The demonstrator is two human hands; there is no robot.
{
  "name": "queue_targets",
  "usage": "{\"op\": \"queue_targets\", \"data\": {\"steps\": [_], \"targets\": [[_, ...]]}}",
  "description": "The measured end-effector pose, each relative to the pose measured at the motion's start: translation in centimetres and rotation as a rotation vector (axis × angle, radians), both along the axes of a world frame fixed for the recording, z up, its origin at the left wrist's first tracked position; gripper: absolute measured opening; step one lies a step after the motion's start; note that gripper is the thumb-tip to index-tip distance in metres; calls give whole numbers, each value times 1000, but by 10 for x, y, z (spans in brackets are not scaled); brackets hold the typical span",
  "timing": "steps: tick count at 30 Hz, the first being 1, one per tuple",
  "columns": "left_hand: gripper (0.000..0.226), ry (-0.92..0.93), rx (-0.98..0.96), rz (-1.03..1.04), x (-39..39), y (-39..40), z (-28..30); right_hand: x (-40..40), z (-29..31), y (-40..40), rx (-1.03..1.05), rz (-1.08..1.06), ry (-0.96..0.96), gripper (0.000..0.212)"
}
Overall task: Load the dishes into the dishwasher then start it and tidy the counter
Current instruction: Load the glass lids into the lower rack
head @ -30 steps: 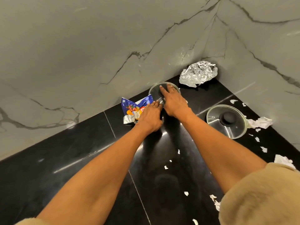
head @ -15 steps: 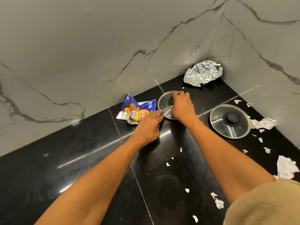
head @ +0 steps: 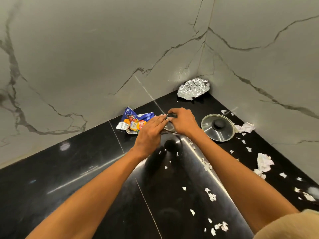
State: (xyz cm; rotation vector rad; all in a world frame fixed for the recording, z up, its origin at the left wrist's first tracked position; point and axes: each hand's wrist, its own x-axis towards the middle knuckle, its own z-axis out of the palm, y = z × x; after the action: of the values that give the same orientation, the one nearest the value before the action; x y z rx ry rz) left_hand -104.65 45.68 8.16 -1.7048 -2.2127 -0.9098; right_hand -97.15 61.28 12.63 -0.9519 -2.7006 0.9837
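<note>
A small glass lid [head: 170, 129] with a black knob is lifted on edge off the black counter [head: 72, 171], mostly hidden behind my hands. My right hand [head: 183, 120] grips its knob from the right, fingers curled round it. My left hand [head: 151, 128] lies against the lid's left side with straight fingers touching the rim near the knob. A second, larger glass lid [head: 217, 127] with a black knob lies flat to the right, apart from both hands.
A crumpled blue chip bag [head: 133, 122] lies just left of my hands. A ball of foil [head: 193, 88] sits in the wall corner. Crumpled paper [head: 263, 163] and several torn scraps litter the counter's right side. Marble walls close off the back and right.
The small lid has been tipped up from lying flat. My right hand moved from its rim to its knob, and my left hand came up against the lid.
</note>
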Motion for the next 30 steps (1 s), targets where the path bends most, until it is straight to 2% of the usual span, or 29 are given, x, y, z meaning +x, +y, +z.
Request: {"op": "queue_targets", "data": {"steps": [5, 10, 15, 18, 24, 30], "targets": [[26, 49, 158, -57, 36, -20, 20, 51, 28, -24, -34, -31, 75, 31], [26, -40, 255, 24, 81, -41, 38, 109, 43, -63, -67, -87, 194, 21], [21, -80, 332, 18, 121, -62, 45, 179, 40, -123, -113, -77, 384, 33], [22, -160, 377, 0, 147, -69, 43, 219, 20, -152, -11, -60, 314, 50], [25, -269, 353, -183, 204, -65, 38, 286, 1, -186, 221, -282, 379, 54], [32, -343, 318, -404, 245, -66, 34, 338, -4, -221, 340, -456, 257, 65]]}}
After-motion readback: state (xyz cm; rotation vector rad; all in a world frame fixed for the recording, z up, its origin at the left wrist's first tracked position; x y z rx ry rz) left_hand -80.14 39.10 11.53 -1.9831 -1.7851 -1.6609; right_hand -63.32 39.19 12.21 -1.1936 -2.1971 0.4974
